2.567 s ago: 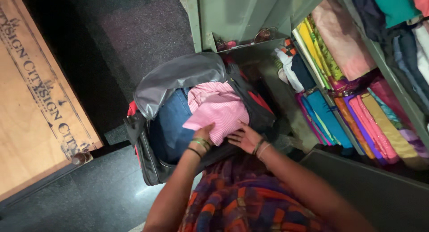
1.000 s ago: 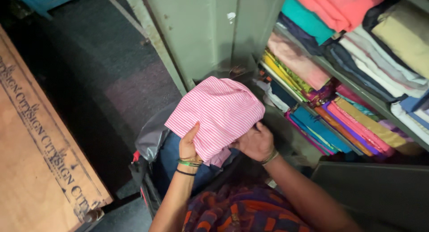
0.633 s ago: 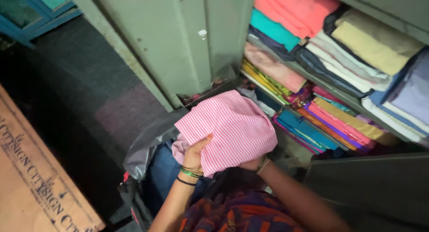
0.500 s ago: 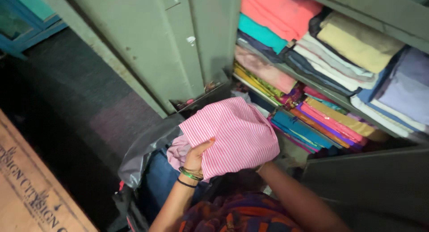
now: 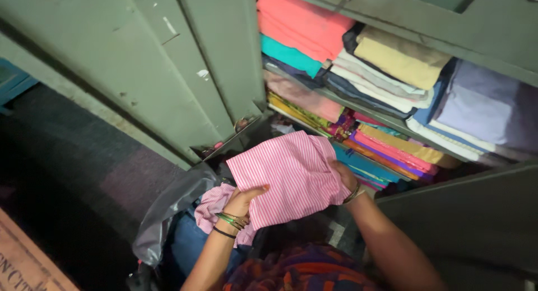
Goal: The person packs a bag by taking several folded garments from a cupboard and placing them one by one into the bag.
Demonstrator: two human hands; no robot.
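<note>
below the open green steel cupboard [image 5: 185, 72], both hands hold a folded pink-striped garment [image 5: 288, 176] up in the air, over an open bag [image 5: 168, 212] w/ a grey flap and blue denim [image 5: 188, 243] inside. left hand [image 5: 242, 200] sits at the garment's lower left edge, thumb on top of the cloth & fingers curled under, clamped on it; bangles at the wrist, forearm coming up from bottom centre. right hand [image 5: 344, 176] is at the garment's right edge, mostly tucked behind the fabric, fingers closed round it, wrist w/ bangles bent, forearm running down to lower right. garment is tilted, its top edge toward the shelves, a loose bit of the same cloth hanging below the left wrist. just behind it, the lower shelf [image 5: 392, 121] has stacked folded cloths in blue, pink, orange & yellow [image 5: 386, 151]; shelf above holds coral, teal, beige, white & lilac stacks [image 5: 358, 50]. vs 0.5 s ago: garment sits a bit lower in the view & closer to the lower shelf, right hand now shows at its edge where before it was hidden under the cloth; view has tipped up so more of the upper shelf & cupboard door shows, printed wooden board [image 5: 22, 268] nearly out of view at bottom left. vs 2.6 s ago: garment was lying in the bag, now lifted clear of it.
</note>
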